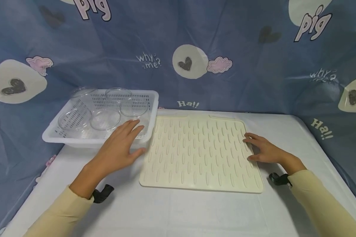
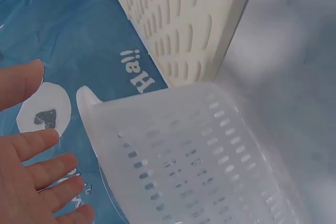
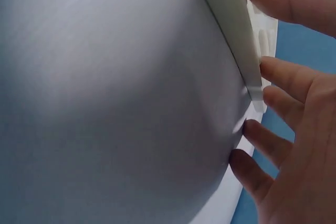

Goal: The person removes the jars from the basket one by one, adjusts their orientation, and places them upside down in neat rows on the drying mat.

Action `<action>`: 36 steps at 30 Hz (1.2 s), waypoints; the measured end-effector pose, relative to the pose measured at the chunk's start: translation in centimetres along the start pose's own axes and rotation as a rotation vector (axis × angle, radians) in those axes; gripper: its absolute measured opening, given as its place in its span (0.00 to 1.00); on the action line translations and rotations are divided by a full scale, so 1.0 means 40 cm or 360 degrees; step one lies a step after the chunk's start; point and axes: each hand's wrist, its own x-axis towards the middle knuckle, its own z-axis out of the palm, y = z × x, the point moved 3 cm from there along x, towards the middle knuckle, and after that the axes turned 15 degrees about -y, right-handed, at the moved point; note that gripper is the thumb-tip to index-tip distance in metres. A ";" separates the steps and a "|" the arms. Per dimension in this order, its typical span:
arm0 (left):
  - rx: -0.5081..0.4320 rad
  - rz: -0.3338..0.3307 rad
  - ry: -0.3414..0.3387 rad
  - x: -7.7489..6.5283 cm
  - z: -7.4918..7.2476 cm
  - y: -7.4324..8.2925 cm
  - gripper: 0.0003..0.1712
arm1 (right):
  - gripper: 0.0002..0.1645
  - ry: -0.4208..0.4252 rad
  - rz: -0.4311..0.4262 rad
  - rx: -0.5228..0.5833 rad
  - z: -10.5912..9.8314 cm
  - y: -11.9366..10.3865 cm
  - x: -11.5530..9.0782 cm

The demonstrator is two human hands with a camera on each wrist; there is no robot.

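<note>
A cream mat with rows of raised oval ridges (image 1: 195,154) lies flat on the white table. My right hand (image 1: 264,150) is at its right edge, fingertips resting along the rim; the right wrist view shows thumb and fingers loosely spread by the mat's side (image 3: 228,19). My left hand (image 1: 118,148) hovers with fingers spread between the mat and a white perforated basket (image 1: 54,136), overlapping the basket's front right corner in the head view. Nothing is in its grasp in the left wrist view, where the palm (image 2: 21,192) appears beside the basket wall (image 2: 152,106). Several clear round dishes (image 1: 105,120) sit in the basket.
White cloth covers the table (image 1: 181,214), its right edge running down the far right. A blue printed curtain (image 1: 249,75) stands behind the mat and the basket. A black strap mount (image 1: 102,193) sits at my left wrist, another (image 1: 279,179) at my right.
</note>
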 end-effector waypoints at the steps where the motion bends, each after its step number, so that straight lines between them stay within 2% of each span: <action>1: 0.0002 0.0001 0.0008 -0.001 -0.003 -0.003 0.41 | 0.44 0.0005 -0.0002 -0.0005 0.000 0.000 0.001; 13: 0.0001 -0.0019 -0.0031 0.019 -0.047 -0.042 0.39 | 0.44 0.0004 0.0013 0.0005 0.005 0.002 0.008; 17: -0.0034 -0.0048 -0.0103 0.033 -0.071 -0.057 0.39 | 0.43 0.0007 0.0002 -0.0027 0.008 0.000 0.008; 25: -0.0097 -0.0131 -0.0231 0.085 -0.135 -0.101 0.40 | 0.44 0.0007 0.0041 -0.0077 0.009 -0.003 0.006; 33: -0.0121 -0.0203 -0.0385 0.140 -0.153 -0.158 0.46 | 0.45 -0.0005 0.0050 -0.0061 0.006 -0.002 0.010; 36: -0.0123 -0.0231 -0.0413 0.152 -0.156 -0.173 0.48 | 0.45 0.0000 0.0038 -0.0063 0.006 0.002 0.011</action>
